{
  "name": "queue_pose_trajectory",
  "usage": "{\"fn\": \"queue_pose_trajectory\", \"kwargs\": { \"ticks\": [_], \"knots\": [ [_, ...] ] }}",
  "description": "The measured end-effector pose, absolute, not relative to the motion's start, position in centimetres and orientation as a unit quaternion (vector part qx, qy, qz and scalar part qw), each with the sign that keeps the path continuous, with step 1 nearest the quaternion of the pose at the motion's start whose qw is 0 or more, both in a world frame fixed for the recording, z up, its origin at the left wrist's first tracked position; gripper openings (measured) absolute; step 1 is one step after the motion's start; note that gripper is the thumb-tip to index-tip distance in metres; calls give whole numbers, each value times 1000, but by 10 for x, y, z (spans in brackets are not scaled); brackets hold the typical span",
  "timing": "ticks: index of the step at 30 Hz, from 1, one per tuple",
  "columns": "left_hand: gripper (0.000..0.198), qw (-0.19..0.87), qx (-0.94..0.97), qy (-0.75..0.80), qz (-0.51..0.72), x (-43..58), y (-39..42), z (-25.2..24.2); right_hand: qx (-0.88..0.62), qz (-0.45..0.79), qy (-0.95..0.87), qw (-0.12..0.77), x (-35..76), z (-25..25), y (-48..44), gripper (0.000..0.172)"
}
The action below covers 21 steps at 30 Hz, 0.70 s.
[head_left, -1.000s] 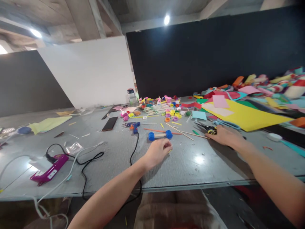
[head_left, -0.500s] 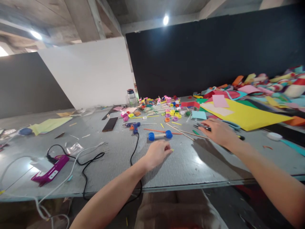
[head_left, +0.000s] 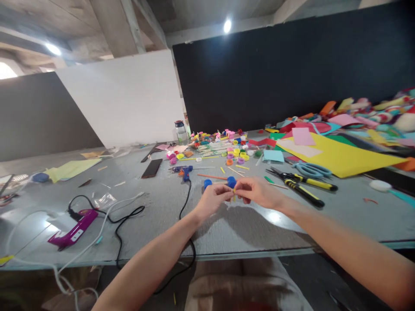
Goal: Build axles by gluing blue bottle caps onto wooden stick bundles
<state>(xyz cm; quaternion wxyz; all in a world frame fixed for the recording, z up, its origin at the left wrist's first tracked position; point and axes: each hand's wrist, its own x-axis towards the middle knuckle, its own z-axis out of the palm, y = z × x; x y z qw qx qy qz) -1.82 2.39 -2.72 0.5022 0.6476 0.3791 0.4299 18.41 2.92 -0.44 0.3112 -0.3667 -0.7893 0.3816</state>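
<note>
My left hand (head_left: 212, 199) and my right hand (head_left: 259, 192) meet above the grey table, fingertips pinched on a small yellow strip (head_left: 234, 196). Just behind the fingers lie two blue bottle caps (head_left: 231, 182) joined by a pale stick, which my hands partly hide. An orange stick (head_left: 212, 176) lies beyond them. To the left of the caps, the blue glue gun (head_left: 185, 173) rests on its side, its cord trailing to the table's front edge. Pliers with black and yellow handles (head_left: 301, 188) lie to the right of my right hand, apart from it.
Blue-handled scissors (head_left: 313, 169) touch a yellow sheet (head_left: 343, 155). Coloured caps and sticks (head_left: 223, 149) crowd the back. A dark phone (head_left: 152, 168) lies left of the glue gun. A purple power strip (head_left: 74, 230) and loose cables occupy the left front.
My right hand has left the pliers and moved left to join my left hand at the small yellow strip. My left hand has risen slightly and now partly covers the joined caps.
</note>
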Motion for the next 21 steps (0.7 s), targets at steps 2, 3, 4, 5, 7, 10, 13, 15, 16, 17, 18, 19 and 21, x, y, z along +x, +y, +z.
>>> {"fn": "queue_pose_trajectory", "kwargs": {
  "ticks": [2, 3, 4, 5, 7, 10, 13, 15, 16, 17, 18, 19, 21],
  "knots": [
    [31, 503, 650, 382, 423, -17, 26, -33, -369, 406, -777, 308, 186, -9, 28, 25],
    [28, 502, 651, 385, 419, -17, 27, -36, -370, 419, -770, 308, 186, -11, 28, 25],
    [26, 499, 653, 389, 416, -16, 28, -38, -371, 432, -763, 307, 186, -14, 28, 25],
    [23, 494, 656, 394, 414, -15, 28, -40, -371, 444, -756, 306, 186, -17, 28, 26],
    [17, 475, 665, 404, 411, -15, 27, -42, -370, 466, -744, 303, 186, -22, 29, 27],
    [13, 448, 684, 414, 400, -15, 24, -41, -367, 495, -730, 295, 185, -28, 31, 30],
    [14, 431, 702, 421, 380, -15, 21, -38, -362, 512, -721, 293, 184, -31, 31, 35],
    [16, 422, 714, 424, 364, -16, 19, -37, -359, 517, -719, 293, 184, -31, 31, 39],
    [18, 419, 720, 425, 355, -16, 19, -37, -358, 517, -720, 292, 184, -31, 31, 40],
    [19, 415, 725, 426, 347, -17, 19, -37, -357, 516, -722, 292, 184, -31, 31, 40],
    [20, 412, 729, 427, 340, -18, 19, -37, -357, 513, -724, 292, 184, -31, 31, 40],
    [21, 408, 733, 428, 335, -18, 20, -37, -356, 509, -727, 292, 184, -31, 31, 40],
    [23, 400, 739, 431, 327, -19, 21, -37, -356, 501, -732, 294, 183, -32, 31, 40]
  ]
}}
